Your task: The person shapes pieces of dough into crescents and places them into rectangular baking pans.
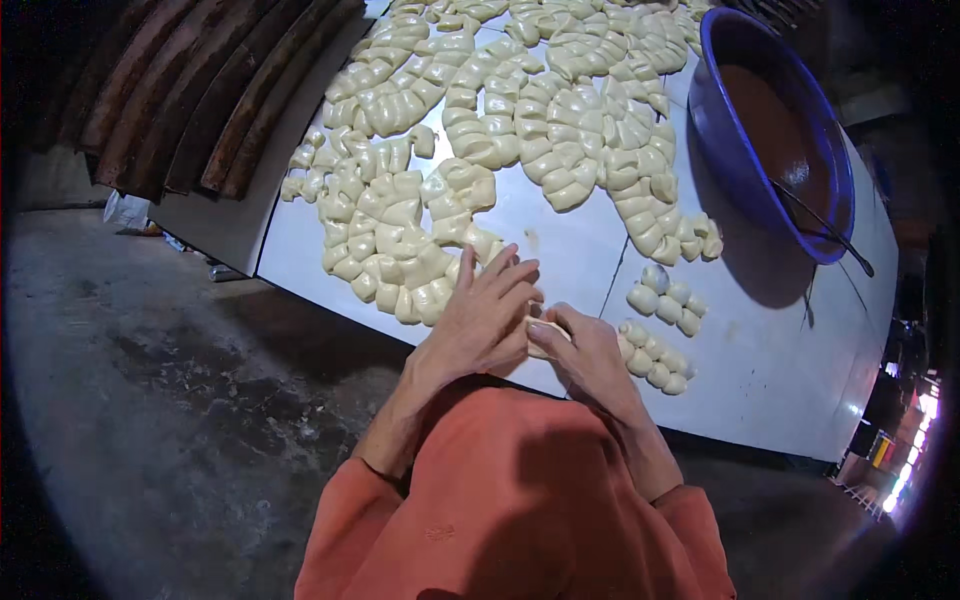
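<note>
- The left hand [487, 318] lay with its fingers stretched out long and flat, side by side, over the right hand's fingertips.
- The right hand [585, 355] was curled, and its fingers pinched a small pale dough piece [541, 340].
- Both hands touched each other, pressed close around that dough piece, right at the near edge of the metal table [760, 350].
- Just beside the left hand sat a big bunch of cut dough chunks [395, 225], all soft and yellow-white.
- More dough chunks in long curvy rows [560, 110] covered the far part of the table.
- Near the right hand lay two little rows of round dough balls [660, 335].
- A big blue bowl [715, 110] stood on the right side of the table, well apart from the hands, with brown filling [775, 135] inside.
- A thin dark stick [825, 225] leaned in the bowl and poked out over its rim.
- The person wore orange sleeves [520, 510].
- Curved dark trays [190, 95] leaned on the left of the table, above the grey floor [160, 380].
</note>
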{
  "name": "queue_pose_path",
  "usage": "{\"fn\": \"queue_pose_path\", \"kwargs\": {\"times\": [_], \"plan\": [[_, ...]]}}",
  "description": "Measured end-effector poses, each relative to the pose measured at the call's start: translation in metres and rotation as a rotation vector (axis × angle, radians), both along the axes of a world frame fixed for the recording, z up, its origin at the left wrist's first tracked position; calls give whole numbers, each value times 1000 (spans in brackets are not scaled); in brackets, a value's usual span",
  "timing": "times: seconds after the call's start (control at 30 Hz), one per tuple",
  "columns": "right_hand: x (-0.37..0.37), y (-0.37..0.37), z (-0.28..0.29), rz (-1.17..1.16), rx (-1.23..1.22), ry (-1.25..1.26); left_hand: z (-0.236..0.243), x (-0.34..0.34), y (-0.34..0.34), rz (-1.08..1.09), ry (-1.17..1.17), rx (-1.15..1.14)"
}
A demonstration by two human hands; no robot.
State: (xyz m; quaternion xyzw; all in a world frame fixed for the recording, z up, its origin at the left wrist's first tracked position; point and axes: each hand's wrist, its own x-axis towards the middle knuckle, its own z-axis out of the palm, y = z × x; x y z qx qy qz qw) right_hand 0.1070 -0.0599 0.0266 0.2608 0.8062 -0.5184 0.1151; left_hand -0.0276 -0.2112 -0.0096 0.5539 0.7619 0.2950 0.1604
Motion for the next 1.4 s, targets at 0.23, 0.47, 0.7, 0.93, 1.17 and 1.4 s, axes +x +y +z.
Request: {"fn": "queue_pose_path", "kwargs": {"times": [0.23,0.47,0.7,0.93,1.17,1.4], "plan": [[1,8,10,-8,-23,3,12,-1,9,-125,42,-87],[21,30,12,47,-214,-145,8,-9,-5,-101,8,-7],[30,19,13,150,217,35,8,-8,-3,-32,-5,-8],[30,17,12,332,405,92,20,2,-5,-83,-40,-113],[15,21,21,71,-70,42,10,23,15,-76,-192,39],[15,17,0,-178,-302,167,17,20,15,-9,-253,52]]}}
